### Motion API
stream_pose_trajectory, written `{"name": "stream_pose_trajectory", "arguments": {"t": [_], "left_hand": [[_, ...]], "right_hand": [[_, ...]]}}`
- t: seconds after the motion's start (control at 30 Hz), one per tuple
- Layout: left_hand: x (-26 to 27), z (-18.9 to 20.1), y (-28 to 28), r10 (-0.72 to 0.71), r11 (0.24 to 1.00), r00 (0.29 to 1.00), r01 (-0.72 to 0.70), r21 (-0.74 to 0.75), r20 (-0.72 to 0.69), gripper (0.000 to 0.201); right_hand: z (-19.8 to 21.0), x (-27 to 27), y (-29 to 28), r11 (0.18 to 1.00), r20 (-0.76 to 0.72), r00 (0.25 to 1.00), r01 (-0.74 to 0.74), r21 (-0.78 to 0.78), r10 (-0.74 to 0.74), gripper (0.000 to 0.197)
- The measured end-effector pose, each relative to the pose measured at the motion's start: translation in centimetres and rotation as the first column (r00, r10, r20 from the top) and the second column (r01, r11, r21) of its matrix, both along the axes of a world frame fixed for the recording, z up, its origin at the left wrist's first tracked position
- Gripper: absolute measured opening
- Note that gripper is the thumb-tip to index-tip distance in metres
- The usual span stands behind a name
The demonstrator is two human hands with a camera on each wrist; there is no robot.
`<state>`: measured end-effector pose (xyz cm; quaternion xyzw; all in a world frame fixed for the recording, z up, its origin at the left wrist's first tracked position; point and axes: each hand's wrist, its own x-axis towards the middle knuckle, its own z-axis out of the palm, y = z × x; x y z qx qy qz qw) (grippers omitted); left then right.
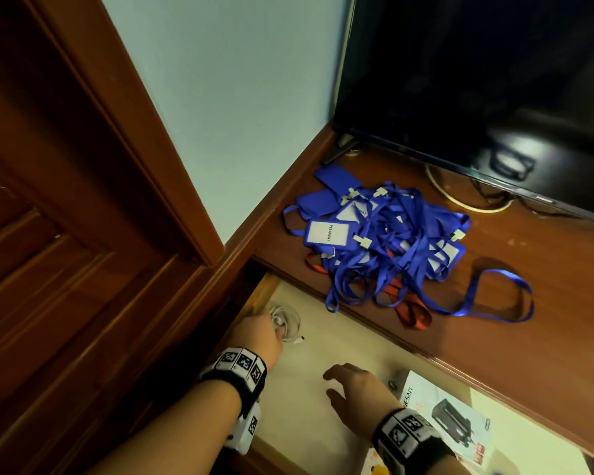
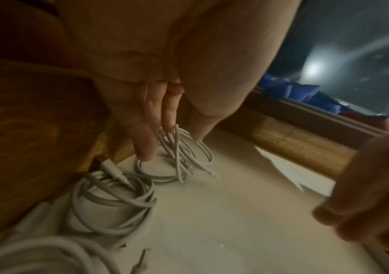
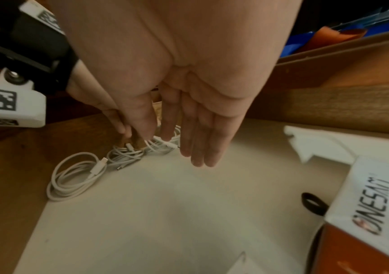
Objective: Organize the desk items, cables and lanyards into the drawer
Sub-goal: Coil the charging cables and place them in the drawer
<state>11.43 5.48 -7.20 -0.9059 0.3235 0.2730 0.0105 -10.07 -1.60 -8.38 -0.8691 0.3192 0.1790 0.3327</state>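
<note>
The drawer (image 1: 326,341) stands pulled out under the desk top, with a pale floor (image 3: 153,213). My left hand (image 1: 264,332) reaches into its back left corner. Its straight fingers (image 2: 145,142) touch a coiled white cable (image 2: 181,161) lying there. Two more white coils (image 2: 111,200) (image 3: 76,174) lie along the left wall. My right hand (image 1: 336,382) hovers over the drawer's middle with relaxed fingers (image 3: 198,144), holding nothing. A tangled pile of blue lanyards with badge holders (image 1: 384,241) lies on the desk top, with a red lanyard (image 1: 414,313) under it.
A white and orange product box (image 1: 453,416) and white paper (image 3: 318,144) fill the drawer's right side, beside a small black loop (image 3: 313,204). A dark television (image 1: 460,80) stands behind the lanyards, with cords under it. A wooden door (image 1: 48,234) flanks the left.
</note>
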Motion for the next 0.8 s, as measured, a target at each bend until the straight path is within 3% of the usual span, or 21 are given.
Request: {"name": "stream_pose_trajectory", "arguments": {"t": [0.1, 0.27, 0.37, 0.8], "left_hand": [[0.7, -0.1, -0.6, -0.048, 0.988, 0.999, 0.045, 0.145, 0.023, 0.025], [0.5, -0.6, -0.6, -0.289, 0.908, 0.957, 0.265, 0.325, 0.026, 0.032], [0.5, -1.4, -1.0, -0.311, 0.883, 0.95, 0.286, 0.371, 0.008, 0.029], [0.5, -3.1, -3.0, -0.232, 0.908, 0.973, 0.219, 0.356, -0.005, 0.03]], "right_hand": [[0.1, -0.2, 0.1, 1.0, -0.007, 1.0, 0.009, -0.001, -0.009, 0.034], [0.1, -0.1, 0.4, 1.0, -0.025, 1.0, 0.016, 0.0, -0.016, 0.035], [0.2, 0.1, 0.6, 1.0, -0.031, 0.999, 0.016, -0.001, -0.016, 0.036], [2.2, -0.6, 0.3, 0.996, -0.009, 0.997, 0.074, -0.048, -0.074, 0.035]]}}
